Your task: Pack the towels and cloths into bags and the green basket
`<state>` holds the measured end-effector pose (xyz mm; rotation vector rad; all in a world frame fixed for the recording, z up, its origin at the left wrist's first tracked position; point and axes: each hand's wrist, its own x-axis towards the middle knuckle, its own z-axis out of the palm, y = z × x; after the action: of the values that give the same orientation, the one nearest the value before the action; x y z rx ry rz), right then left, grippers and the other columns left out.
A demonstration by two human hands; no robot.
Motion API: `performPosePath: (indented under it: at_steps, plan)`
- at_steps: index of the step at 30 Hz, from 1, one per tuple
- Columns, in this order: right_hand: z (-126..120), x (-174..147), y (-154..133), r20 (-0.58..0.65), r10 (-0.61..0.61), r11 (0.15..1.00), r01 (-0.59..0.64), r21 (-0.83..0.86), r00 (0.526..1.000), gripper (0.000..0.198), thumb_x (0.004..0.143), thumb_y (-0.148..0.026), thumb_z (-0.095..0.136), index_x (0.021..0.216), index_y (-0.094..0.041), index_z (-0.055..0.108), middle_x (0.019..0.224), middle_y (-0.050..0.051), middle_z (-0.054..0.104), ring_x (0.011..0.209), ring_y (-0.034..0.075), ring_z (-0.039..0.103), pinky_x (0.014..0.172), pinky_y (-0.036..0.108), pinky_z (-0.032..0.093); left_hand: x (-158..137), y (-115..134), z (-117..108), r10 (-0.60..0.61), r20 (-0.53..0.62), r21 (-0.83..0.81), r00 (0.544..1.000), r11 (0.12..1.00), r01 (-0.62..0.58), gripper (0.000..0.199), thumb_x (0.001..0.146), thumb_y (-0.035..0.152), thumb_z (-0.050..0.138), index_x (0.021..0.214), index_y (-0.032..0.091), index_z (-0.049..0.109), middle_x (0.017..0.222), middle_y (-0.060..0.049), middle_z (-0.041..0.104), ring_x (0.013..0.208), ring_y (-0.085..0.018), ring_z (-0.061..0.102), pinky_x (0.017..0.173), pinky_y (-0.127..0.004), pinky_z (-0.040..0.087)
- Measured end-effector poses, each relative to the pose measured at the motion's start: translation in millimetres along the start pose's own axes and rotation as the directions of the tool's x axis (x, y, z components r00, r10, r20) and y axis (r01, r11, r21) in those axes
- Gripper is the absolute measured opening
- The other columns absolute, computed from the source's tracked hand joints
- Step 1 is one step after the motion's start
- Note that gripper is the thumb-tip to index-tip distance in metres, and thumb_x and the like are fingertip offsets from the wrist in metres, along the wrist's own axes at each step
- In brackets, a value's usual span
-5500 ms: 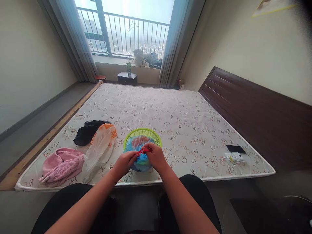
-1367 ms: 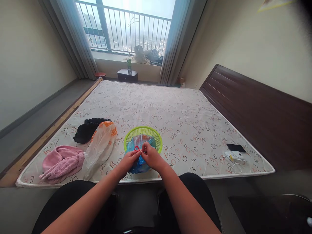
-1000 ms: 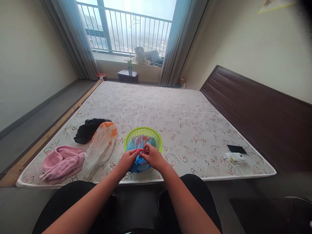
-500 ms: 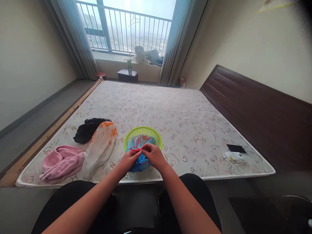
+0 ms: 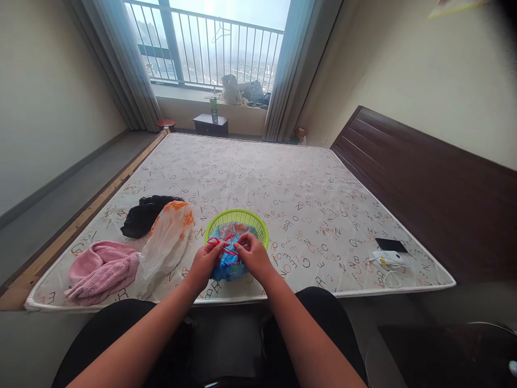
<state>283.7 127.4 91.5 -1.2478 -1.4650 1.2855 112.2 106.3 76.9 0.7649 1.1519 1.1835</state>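
A yellow-green plastic basket (image 5: 236, 215) stands near the mattress's front edge. A blue plastic bag (image 5: 228, 271) lies in it and spills over its near rim. Red drawstring (image 5: 229, 251) loops across the bag's top. Over the bag's left side, my left hand (image 5: 205, 263) is closed, thumb and fingers pinching the red drawstring. My right hand (image 5: 252, 255) pinches at the drawstring on the other side, just above the blue plastic. The two hands are a small gap apart. Whatever is inside the bag is mostly hidden.
On the letter-printed mattress (image 5: 299, 215), left of the basket, lie a white and orange plastic bag (image 5: 166, 240), black cloth (image 5: 143, 216) and pink fuzzy cloth (image 5: 105, 269). At right are a black phone (image 5: 391, 245) and a white device with a cable (image 5: 388, 259). A dark headboard (image 5: 428, 188) bounds the right.
My hands have drawn apart, the left one moving left and slightly up. The red drawstring now spreads in loops between them. The basket stays in place.
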Motion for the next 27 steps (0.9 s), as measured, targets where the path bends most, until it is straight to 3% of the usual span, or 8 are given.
performPosePath:
  at_steps: [3,6,9,14,20,24,27]
  plan:
    - [-1,3,5,0.005,0.031,0.998,-0.031,0.051,1.000,0.031,0.089,-0.039,0.062,0.114,-0.021,0.062,0.086,0.001,0.069,0.063,0.013,0.063,0.060,0.026,0.051,-2,3,1,-0.025,0.078,-0.003,0.997,1.000,0.025,0.047,0.072,0.056,0.081,0.090,0.012,0.076,0.060,0.003,0.052,0.049,-0.006,0.037,0.048,-0.019,0.026]
    - [-1,4,7,0.052,0.027,0.998,-0.030,0.061,0.998,0.036,0.086,-0.038,0.065,0.118,-0.022,0.066,0.092,0.002,0.070,0.068,0.013,0.064,0.064,0.026,0.052,-4,3,2,-0.036,0.145,0.040,0.989,0.999,0.031,0.045,0.073,0.055,0.081,0.089,0.013,0.076,0.064,0.000,0.059,0.053,-0.007,0.043,0.051,-0.019,0.031]
    - [-1,5,7,0.062,0.017,0.995,-0.023,0.099,0.998,0.030,0.083,-0.036,0.068,0.109,-0.022,0.070,0.095,0.003,0.071,0.068,0.013,0.064,0.063,0.027,0.052,-5,3,2,-0.042,0.178,0.078,0.983,0.997,0.028,0.044,0.074,0.055,0.081,0.086,0.013,0.076,0.067,-0.001,0.061,0.056,-0.007,0.048,0.053,-0.019,0.033]
    - [-3,7,3,-0.069,0.029,0.992,-0.020,0.127,0.997,0.018,0.079,-0.037,0.071,0.085,-0.020,0.070,0.079,0.002,0.070,0.065,0.015,0.065,0.062,0.027,0.050,-5,3,2,-0.025,0.216,0.096,0.976,0.995,0.004,0.041,0.078,0.053,0.078,0.092,0.014,0.073,0.065,0.002,0.061,0.047,-0.005,0.042,0.047,-0.020,0.028]
    - [-11,9,-2,-0.149,0.042,0.943,0.011,0.334,0.988,0.025,0.078,-0.040,0.077,0.090,-0.020,0.069,0.070,0.000,0.068,0.063,0.015,0.065,0.057,0.026,0.048,-6,3,2,0.037,0.221,0.142,0.974,0.987,-0.070,0.043,0.080,0.055,0.075,0.094,0.014,0.071,0.064,0.001,0.063,0.043,-0.008,0.049,0.044,-0.022,0.034]
    - [-11,7,-7,-0.106,0.024,0.887,0.028,0.462,0.994,0.036,0.074,-0.037,0.082,0.102,-0.021,0.065,0.076,-0.003,0.068,0.063,0.014,0.067,0.057,0.024,0.049,-6,3,3,0.037,0.199,0.136,0.979,0.989,-0.065,0.046,0.077,0.057,0.076,0.095,0.015,0.070,0.071,-0.002,0.070,0.042,-0.010,0.054,0.043,-0.023,0.038]
    - [-10,5,-10,-0.044,0.076,0.853,-0.043,0.521,0.996,0.054,0.071,-0.037,0.085,0.116,-0.022,0.059,0.080,-0.003,0.069,0.064,0.014,0.069,0.057,0.024,0.051,-4,3,4,0.025,0.154,0.150,0.988,0.987,-0.049,0.047,0.076,0.059,0.076,0.094,0.016,0.070,0.073,-0.003,0.072,0.043,-0.011,0.056,0.043,-0.024,0.041]
